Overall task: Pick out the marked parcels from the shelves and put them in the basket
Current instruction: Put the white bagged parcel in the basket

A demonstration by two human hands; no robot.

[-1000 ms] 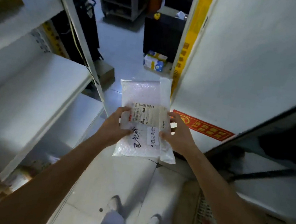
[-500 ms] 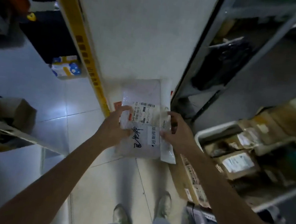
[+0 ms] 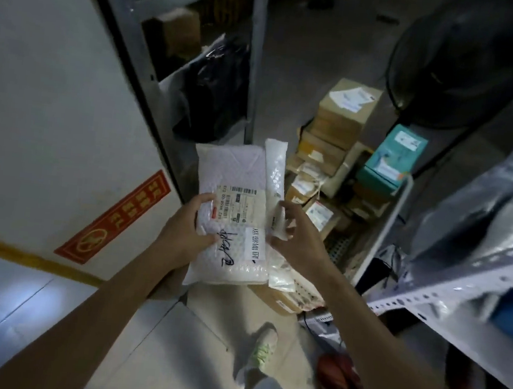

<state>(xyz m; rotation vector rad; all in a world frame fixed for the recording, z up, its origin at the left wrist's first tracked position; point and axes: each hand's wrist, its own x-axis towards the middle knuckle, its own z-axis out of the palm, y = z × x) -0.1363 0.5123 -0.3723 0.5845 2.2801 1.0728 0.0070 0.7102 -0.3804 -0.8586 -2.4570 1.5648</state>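
Observation:
I hold a white bubble-mailer parcel (image 3: 235, 173) in front of me, with a printed label and black handwriting on its face. My left hand (image 3: 181, 234) grips its left edge, thumb on top. My right hand (image 3: 301, 240) has its fingers curled round the folded flap on the parcel's right side. Beyond the parcel, low on the floor, stands a white basket (image 3: 395, 221) holding several cardboard boxes and a teal box (image 3: 392, 158).
A white pillar with a red sign (image 3: 113, 217) stands at the left. Behind it is a grey metal shelf with a black bag (image 3: 215, 95). At the right a perforated white shelf (image 3: 461, 279) carries silver bags. My shoe (image 3: 263, 344) is on the tiled floor.
The view has swung to the right, bringing the basket and the right shelf closer. The parcel stays in both hands, now held over the basket's near side.

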